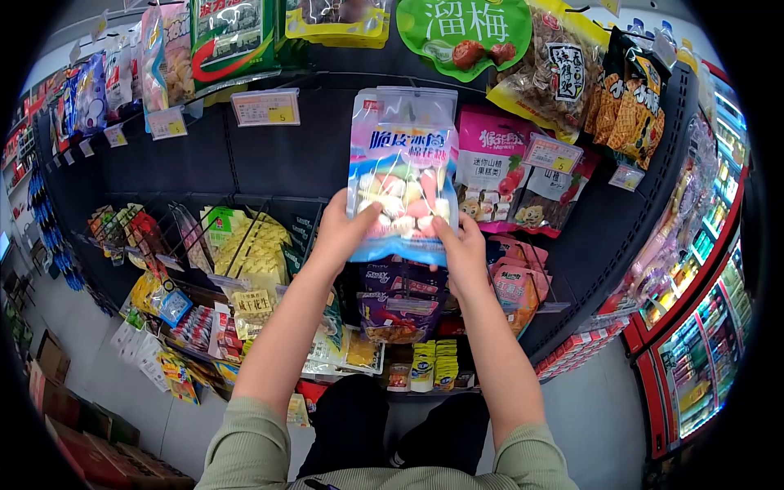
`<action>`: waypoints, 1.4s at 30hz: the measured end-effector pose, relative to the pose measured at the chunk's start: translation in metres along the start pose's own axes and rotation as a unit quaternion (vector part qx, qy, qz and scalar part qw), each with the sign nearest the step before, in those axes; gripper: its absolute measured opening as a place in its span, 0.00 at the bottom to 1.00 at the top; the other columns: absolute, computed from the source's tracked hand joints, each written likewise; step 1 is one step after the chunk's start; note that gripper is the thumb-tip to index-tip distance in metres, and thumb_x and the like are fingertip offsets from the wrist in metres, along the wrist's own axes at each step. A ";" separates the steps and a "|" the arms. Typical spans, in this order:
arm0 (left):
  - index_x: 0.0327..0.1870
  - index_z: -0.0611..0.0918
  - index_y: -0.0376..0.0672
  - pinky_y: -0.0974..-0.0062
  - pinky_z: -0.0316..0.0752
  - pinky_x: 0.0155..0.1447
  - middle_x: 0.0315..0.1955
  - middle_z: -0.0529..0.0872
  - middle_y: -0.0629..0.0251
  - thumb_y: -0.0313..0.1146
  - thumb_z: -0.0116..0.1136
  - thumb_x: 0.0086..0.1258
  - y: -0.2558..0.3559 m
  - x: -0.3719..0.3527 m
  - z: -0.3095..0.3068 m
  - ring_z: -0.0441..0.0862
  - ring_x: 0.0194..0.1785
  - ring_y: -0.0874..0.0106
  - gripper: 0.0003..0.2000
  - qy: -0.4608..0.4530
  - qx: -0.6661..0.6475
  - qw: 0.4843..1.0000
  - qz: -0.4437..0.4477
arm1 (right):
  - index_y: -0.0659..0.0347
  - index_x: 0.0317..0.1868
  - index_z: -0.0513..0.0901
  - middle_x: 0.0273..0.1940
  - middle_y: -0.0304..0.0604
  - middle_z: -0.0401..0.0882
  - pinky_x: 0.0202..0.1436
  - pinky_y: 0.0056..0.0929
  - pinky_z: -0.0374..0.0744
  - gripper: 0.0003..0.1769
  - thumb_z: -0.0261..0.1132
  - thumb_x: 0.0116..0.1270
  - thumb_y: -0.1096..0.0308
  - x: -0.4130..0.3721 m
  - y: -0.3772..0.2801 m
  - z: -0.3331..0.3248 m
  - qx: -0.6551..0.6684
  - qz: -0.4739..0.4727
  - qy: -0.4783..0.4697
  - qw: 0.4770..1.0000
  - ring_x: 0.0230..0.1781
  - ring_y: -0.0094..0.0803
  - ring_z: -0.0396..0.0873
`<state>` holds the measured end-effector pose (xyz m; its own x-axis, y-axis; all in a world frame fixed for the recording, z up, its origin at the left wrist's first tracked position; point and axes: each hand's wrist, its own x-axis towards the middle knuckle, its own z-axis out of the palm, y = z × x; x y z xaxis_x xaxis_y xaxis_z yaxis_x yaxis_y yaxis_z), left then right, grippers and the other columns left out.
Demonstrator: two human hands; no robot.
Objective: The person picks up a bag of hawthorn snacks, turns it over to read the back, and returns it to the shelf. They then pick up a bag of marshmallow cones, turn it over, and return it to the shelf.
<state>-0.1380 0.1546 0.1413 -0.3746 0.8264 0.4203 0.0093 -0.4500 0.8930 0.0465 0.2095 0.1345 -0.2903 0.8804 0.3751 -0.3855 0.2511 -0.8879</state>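
Observation:
A bag of marshmallows (402, 175), blue and pink with a clear window onto pastel sweets, is held upright in front of the shelf. My left hand (347, 224) grips its lower left side, thumb on the front. On the lower right side, my right hand (462, 241) pinches it the same way. The fingers behind the bag are mostly hidden. Just right of the bag hangs a pink bag of hawthorn snacks (490, 159). Below it are purple snack bags (400, 302) on the lower rack.
A dark shelf panel (278, 163) with hooks and price tags stands ahead. Snack bags hang above, including a green plum bag (465, 33) and yellow peanut bags (253, 245) lower left. Red-framed drink coolers (694, 351) stand right; cardboard boxes (98, 449) lie on the floor lower left.

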 end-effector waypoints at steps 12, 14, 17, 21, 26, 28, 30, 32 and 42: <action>0.56 0.68 0.29 0.74 0.70 0.52 0.46 0.79 0.51 0.40 0.60 0.61 -0.050 0.042 -0.010 0.77 0.48 0.67 0.27 0.093 0.224 0.970 0.010 | 0.71 0.42 0.73 0.34 0.55 0.79 0.27 0.34 0.75 0.27 0.63 0.60 0.50 0.052 0.046 -0.006 -0.316 -0.022 0.046 0.947 0.30 0.41 0.79; 0.57 0.67 0.29 0.73 0.69 0.53 0.46 0.78 0.51 0.40 0.59 0.62 -0.057 0.042 -0.010 0.76 0.49 0.67 0.28 0.097 0.222 0.970 0.005 | 0.73 0.45 0.72 0.39 0.68 0.77 0.48 0.43 0.72 0.35 0.57 0.61 0.42 0.052 0.053 -0.012 -0.408 -0.014 0.040 0.912 0.45 0.59 0.75; 0.59 0.65 0.29 0.71 0.67 0.56 0.50 0.76 0.46 0.41 0.58 0.61 -0.067 0.041 -0.012 0.74 0.53 0.61 0.31 0.087 0.205 0.975 -0.012 | 0.72 0.47 0.71 0.39 0.66 0.77 0.46 0.43 0.73 0.35 0.58 0.60 0.41 0.053 0.060 -0.017 -0.409 -0.020 0.040 0.912 0.43 0.58 0.76; 0.62 0.62 0.29 0.69 0.63 0.61 0.54 0.72 0.41 0.42 0.58 0.59 -0.075 0.043 -0.013 0.70 0.59 0.56 0.34 0.092 0.201 0.975 -0.025 | 0.73 0.54 0.67 0.44 0.68 0.75 0.52 0.42 0.72 0.41 0.57 0.60 0.39 0.054 0.065 -0.020 -0.417 -0.022 0.045 0.907 0.48 0.58 0.74; 0.64 0.60 0.30 0.67 0.61 0.63 0.59 0.67 0.40 0.37 0.56 0.62 -0.070 0.032 -0.020 0.66 0.63 0.54 0.32 0.088 0.171 0.981 -0.023 | 0.73 0.61 0.61 0.50 0.71 0.72 0.58 0.40 0.68 0.39 0.60 0.60 0.50 0.044 0.067 -0.030 -0.416 -0.037 0.046 0.907 0.55 0.59 0.70; 0.65 0.60 0.36 0.75 0.67 0.56 0.59 0.68 0.51 0.35 0.52 0.65 -0.069 0.021 -0.031 0.71 0.57 0.65 0.28 0.064 0.147 0.987 -0.012 | 0.71 0.62 0.61 0.51 0.63 0.73 0.43 0.35 0.77 0.37 0.62 0.61 0.53 0.031 0.055 -0.036 -0.378 -0.013 0.027 0.925 0.46 0.46 0.77; 0.62 0.64 0.37 0.75 0.68 0.55 0.56 0.73 0.55 0.34 0.51 0.66 -0.038 -0.012 -0.040 0.72 0.56 0.69 0.24 0.051 0.089 0.994 -0.025 | 0.68 0.62 0.62 0.51 0.56 0.73 0.31 0.27 0.78 0.34 0.62 0.62 0.57 0.003 0.028 -0.038 -0.296 0.023 -0.002 0.955 0.39 0.33 0.78; 0.56 0.71 0.38 0.75 0.70 0.55 0.50 0.78 0.58 0.33 0.50 0.66 -0.020 -0.049 -0.061 0.76 0.52 0.72 0.18 0.036 0.006 0.999 -0.037 | 0.67 0.61 0.64 0.51 0.51 0.73 0.26 0.20 0.76 0.29 0.61 0.64 0.63 -0.033 0.012 -0.050 -0.244 0.021 -0.034 0.969 0.36 0.26 0.77; 0.38 0.78 0.37 0.81 0.73 0.39 0.28 0.82 0.65 0.33 0.54 0.65 -0.054 -0.280 -0.201 0.79 0.32 0.78 0.09 0.267 0.079 0.953 -0.122 | 0.66 0.48 0.75 0.36 0.45 0.80 0.22 0.16 0.72 0.13 0.57 0.66 0.68 -0.224 0.068 -0.166 -0.281 0.234 -0.029 0.931 0.25 0.24 0.77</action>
<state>-0.2199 -0.1209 -0.0569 -0.8012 0.5909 0.0940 -0.0141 -0.1757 0.9843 0.2309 0.0966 -0.0546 -0.3653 0.9268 -0.0875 0.3079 0.0316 -0.9509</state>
